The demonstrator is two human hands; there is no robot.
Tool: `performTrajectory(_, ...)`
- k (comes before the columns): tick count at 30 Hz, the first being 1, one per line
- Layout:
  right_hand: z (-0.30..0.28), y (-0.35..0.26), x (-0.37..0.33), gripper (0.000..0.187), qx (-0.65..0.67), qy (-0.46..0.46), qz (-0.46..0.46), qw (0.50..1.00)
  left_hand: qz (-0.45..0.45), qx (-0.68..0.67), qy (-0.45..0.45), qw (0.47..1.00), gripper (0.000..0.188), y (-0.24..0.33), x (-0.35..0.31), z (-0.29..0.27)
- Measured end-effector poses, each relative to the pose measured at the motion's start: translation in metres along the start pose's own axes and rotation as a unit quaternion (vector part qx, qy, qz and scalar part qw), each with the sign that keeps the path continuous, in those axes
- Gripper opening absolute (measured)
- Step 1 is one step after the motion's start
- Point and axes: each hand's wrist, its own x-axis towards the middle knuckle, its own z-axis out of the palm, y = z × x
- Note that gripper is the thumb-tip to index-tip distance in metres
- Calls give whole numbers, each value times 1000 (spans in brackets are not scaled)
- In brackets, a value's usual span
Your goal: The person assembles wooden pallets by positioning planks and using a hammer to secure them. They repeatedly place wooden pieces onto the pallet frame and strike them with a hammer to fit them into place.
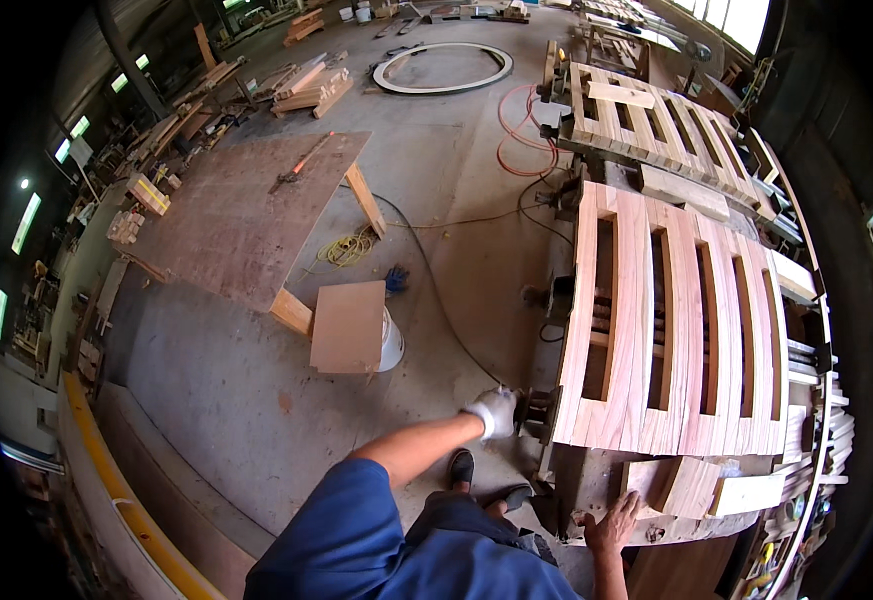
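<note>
My left hand (496,412), in a white glove, is closed around a dark tool (528,406) at the end of a black hose (446,335). The tool meets the clamp hardware at the left edge of the bench; its exact shape is hidden and blurred. Beside it lies a slatted wooden panel (636,320) with long openings between its pale reddish boards. My bare right hand (614,522) rests with fingers apart at the bench's near edge, touching a short wood block (644,484). More blocks (691,487) stand along the panel's near end.
Beyond lies a second slatted panel (656,125). To the left, a brown-topped table (236,210) carries a long-handled tool (306,158). A board (348,325) covers a white bucket (392,342). Yellow cord (346,248), red hose (504,150) and a large ring (443,90) lie on the floor.
</note>
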Motion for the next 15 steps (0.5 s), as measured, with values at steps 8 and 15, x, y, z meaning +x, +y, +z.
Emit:
performTrajectory(8, -1, 1, 1, 119, -2, 0, -6, 1000, 3, -104, -238, 966, 51, -23, 28, -63)
performTrajectory(15, 1, -3, 0, 119, 6, 14, 5, 1000, 75, 163, 202, 963, 36, -8, -21, 23)
